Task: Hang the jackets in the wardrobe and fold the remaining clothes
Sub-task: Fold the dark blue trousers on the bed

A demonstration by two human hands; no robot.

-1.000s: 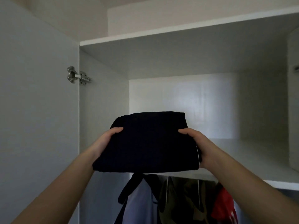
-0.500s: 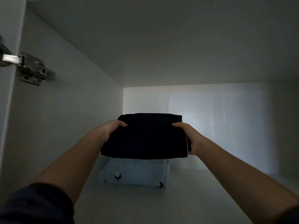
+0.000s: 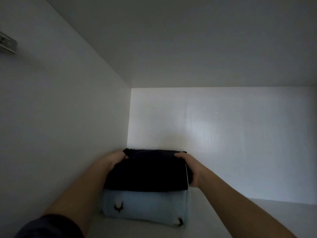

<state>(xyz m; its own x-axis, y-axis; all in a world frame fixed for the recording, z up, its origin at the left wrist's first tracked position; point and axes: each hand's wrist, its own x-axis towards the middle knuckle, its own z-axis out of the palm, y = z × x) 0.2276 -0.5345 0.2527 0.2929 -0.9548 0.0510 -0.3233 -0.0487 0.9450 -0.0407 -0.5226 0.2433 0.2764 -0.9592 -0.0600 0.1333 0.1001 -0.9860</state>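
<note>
A folded black garment (image 3: 147, 170) lies on top of a folded light blue garment (image 3: 145, 206) with small dark prints, deep in the left back corner of the wardrobe's upper shelf (image 3: 257, 219). My left hand (image 3: 114, 159) grips the black garment's left edge, thumb over the top. On the opposite edge my right hand (image 3: 190, 166) holds it the same way. Both forearms reach in from below.
The wardrobe's left side wall (image 3: 68, 126) stands right beside the stack, and the back panel (image 3: 223, 134) just behind it. A metal door hinge (image 3: 6, 45) shows at the far left. Open shelf surface stretches to the right of the stack.
Both hands carried the black garment forward and down, from hovering over the light blue one to lying on it. My view moved deeper into the shelf.
</note>
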